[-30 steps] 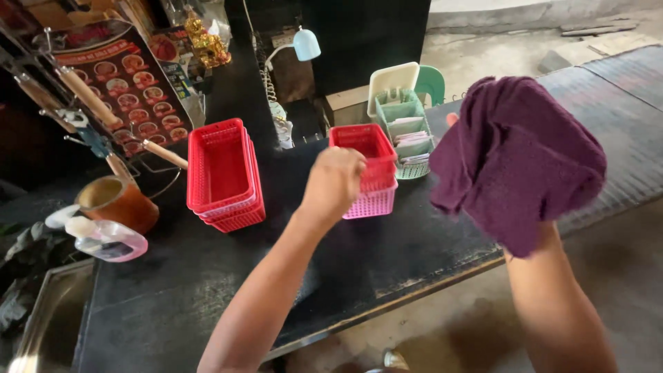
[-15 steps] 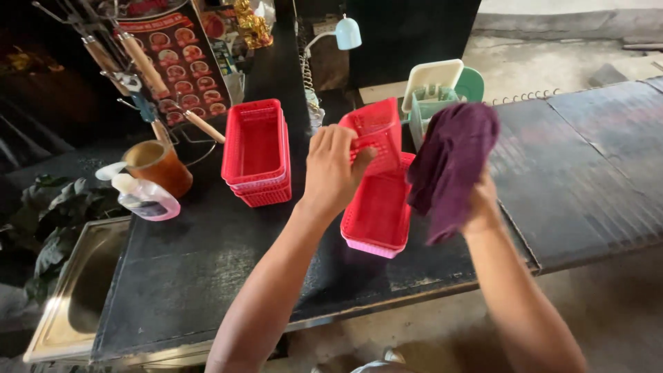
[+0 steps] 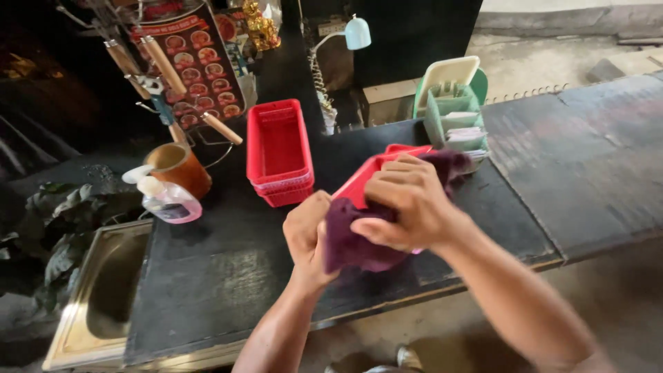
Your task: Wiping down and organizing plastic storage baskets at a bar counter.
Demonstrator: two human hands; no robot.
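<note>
Gripping purple cloth point(image 3: 356, 242) over tilted red basket point(image 3: 362, 181): left hand point(image 3: 309, 235), right hand point(image 3: 407, 204); basket mostly hidden.

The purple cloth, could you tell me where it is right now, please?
In the head view the purple cloth sits centre frame, bunched between the left hand and right hand, against the tilted red basket.

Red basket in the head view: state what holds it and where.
The left hand grips the red basket at its near end, mostly hidden by the purple cloth, which the right hand presses against it.
</note>
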